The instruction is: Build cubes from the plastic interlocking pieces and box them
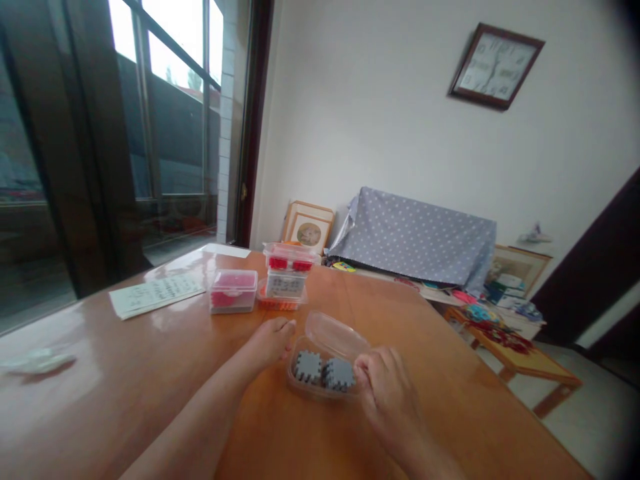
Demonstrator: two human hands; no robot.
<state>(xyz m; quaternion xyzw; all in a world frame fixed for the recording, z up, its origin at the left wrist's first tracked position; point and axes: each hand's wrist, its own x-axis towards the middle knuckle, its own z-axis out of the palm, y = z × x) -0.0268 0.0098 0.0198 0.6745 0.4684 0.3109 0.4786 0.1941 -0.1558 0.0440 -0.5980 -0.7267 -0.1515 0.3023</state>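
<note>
An open clear plastic box (320,392) lies on the wooden table (430,413), its hinged lid (337,332) tipped back on the far side. Two stacks of grey square pieces with toothed edges sit inside it, a left stack (307,367) and a right stack (340,375). My right hand (387,383) is closed at the box's right end, its thumb and fingers against the rim. Just off the box's left end is my left hand (273,340), fingers curled together. A small red spot shows by its fingertips, and what they hold, if anything, is hidden.
Beyond my left hand stand a clear box with pink contents (234,291) and a stack of boxes with red, white and orange contents (286,283). Written papers (157,293) and a crumpled clear plastic item (40,361) lie left. A low wooden bench (540,367) stands right.
</note>
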